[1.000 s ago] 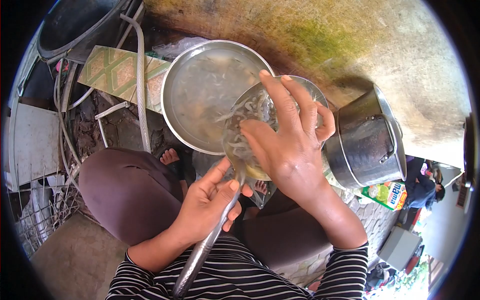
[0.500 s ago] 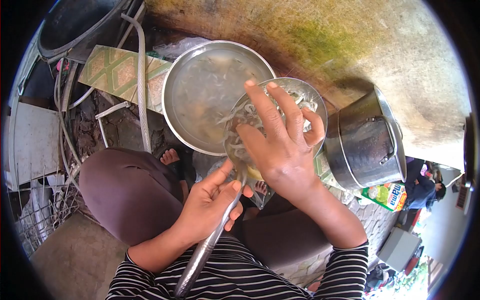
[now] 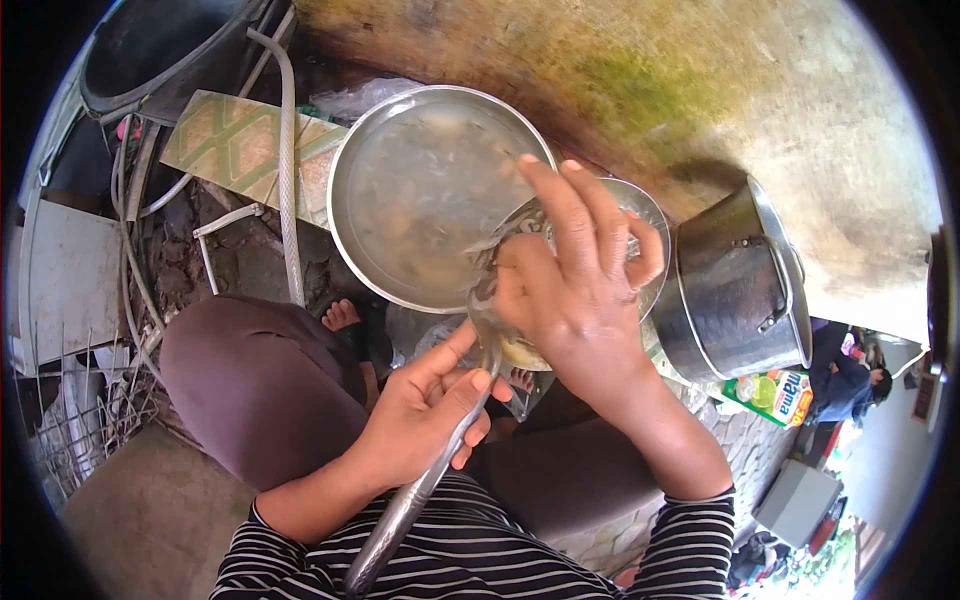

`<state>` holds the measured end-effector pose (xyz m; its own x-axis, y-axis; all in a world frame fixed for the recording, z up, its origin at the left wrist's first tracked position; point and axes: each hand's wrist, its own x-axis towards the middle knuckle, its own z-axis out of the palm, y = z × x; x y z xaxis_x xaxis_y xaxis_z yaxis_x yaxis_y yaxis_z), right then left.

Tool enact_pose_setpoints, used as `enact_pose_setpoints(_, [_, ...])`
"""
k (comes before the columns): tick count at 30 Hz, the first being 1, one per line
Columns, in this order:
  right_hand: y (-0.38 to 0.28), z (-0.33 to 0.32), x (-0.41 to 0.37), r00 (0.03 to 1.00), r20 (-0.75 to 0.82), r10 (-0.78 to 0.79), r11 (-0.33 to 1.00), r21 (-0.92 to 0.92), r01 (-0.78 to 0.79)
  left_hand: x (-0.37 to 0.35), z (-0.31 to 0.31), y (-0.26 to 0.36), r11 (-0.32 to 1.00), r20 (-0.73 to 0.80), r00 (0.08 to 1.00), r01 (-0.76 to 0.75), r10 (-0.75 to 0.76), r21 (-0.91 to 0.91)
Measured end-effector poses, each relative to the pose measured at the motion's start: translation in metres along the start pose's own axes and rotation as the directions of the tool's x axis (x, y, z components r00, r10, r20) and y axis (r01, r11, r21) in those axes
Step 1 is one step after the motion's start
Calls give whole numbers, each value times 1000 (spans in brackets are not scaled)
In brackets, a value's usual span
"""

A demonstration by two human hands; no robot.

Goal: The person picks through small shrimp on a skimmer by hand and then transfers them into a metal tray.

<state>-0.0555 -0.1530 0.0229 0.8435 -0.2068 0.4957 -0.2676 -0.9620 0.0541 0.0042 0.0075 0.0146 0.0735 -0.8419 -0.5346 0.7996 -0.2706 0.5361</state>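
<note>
A long metal handle (image 3: pixel 425 482) runs down toward the striped shirt, with my left hand (image 3: pixel 425 410) closed round its upper part. It belongs to a round, shallow ladle or strainer (image 3: pixel 652 200) holding small greyish shrimp-like pieces (image 3: pixel 487 285). Over this round part is my right hand (image 3: pixel 585 290), thumb and index finger brought together near the pieces, other fingers raised. Whether the pinch holds a piece is hidden. Behind, a wide metal basin (image 3: pixel 345 235) contains cloudy water with pale pieces in it; the round part overlaps its right rim.
A tall metal pot (image 3: pixel 725 290) stands at the right, by a stained wall (image 3: pixel 700 90). A green packet (image 3: pixel 768 395) lies below it. A hose (image 3: pixel 288 180) crosses a patterned tile (image 3: pixel 230 145) at the left. A black tub (image 3: pixel 150 50) is upper left. Another person sits far right.
My right hand and the round part with its pieces have shifted slightly right and down. The thumb and index finger look closer together. My left hand still grips the handle.
</note>
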Motion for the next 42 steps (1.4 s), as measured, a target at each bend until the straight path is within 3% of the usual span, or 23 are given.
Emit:
enact_pose_setpoints(11, [15, -31, 11, 971, 158, 179, 960, 189, -207, 1, -1, 4, 995, -15, 1000, -21, 19, -99])
enact_pose_setpoints(14, [33, -37, 13, 972, 121, 202, 963, 156, -220, 2, -2, 5, 991, -23, 1000, -21, 18, -132])
enact_pose_setpoints(16, [54, -40, 11, 941, 14, 337, 916, 227, -331, 2, -3, 6, 988, -45, 999, -38, 31, -149])
enact_pose_setpoints(18, [83, -33, 4, 839, -123, 529, 815, 347, -463, 1, -3, 8, 988, -51, 998, -43, 36, -148])
enact_pose_setpoints(19, [96, -30, 0, 840, -121, 529, 815, 348, -463, 1, -3, 9, 988, -56, 998, -50, 42, -147])
enact_pose_setpoints(20, [108, -28, -6, 875, -168, 453, 873, -113, -474, 1, -4, 8, 988, -56, 998, -49, 41, -147])
enact_pose_setpoints(21, [116, -26, -11, 915, -172, 365, 733, -553, -397, 1, -4, 8, 986, -61, 997, -57, 48, -155])
enact_pose_setpoints(24, [127, -20, -22, 926, -180, 331, 681, -634, -367, 1, -4, 8, 984, -59, 996, -70, 61, -161])
enact_pose_setpoints(26, [130, -21, -22, 910, -157, 385, 717, -570, -401, 1, -4, 7, 984, -62, 996, -76, 67, -161])
enact_pose_setpoints(28, [136, -23, -23, 757, 28, 653, 719, -336, -608, 0, -4, 6, 981, -59, 995, -87, 78, -174])
enact_pose_setpoints(32, [143, -18, -26, 868, -20, 496, 755, -484, -442, 0, -5, 6, 982, -51, 995, -88, 80, -170])
enact_pose_setpoints(34, [145, -17, -22, 959, -199, 204, 739, -611, -284, -1, -5, 6, 982, -56, 996, -84, 75, -168])
enact_pose_setpoints(35, [142, -19, -20, 960, -199, 199, 741, -610, -280, -1, -5, 7, 981, -58, 995, -87, 79, -171])
enact_pose_setpoints(36, [137, -22, -18, 876, -120, 467, 761, -449, -467, -2, -5, 7, 982, -50, 996, -82, 75, -172])
enact_pose_setpoints(37, [134, -23, -17, 730, 10, 684, 699, -295, -651, -2, -4, 8, 982, -42, 997, -77, 71, -173])
enact_pose_setpoints(38, [136, -21, -19, 731, 10, 683, 700, -295, -650, -2, -5, 8, 982, -43, 996, -79, 72, -173])
enact_pose_setpoints(40, [141, -17, -24, 954, -165, 248, 847, -442, -297, -2, -5, 7, 980, -37, 996, -82, 76, -183])
enact_pose_setpoints(42, [141, -16, -21, 936, -239, 260, 865, -374, -336, -3, -5, 8, 980, -30, 997, -82, 77, -180])
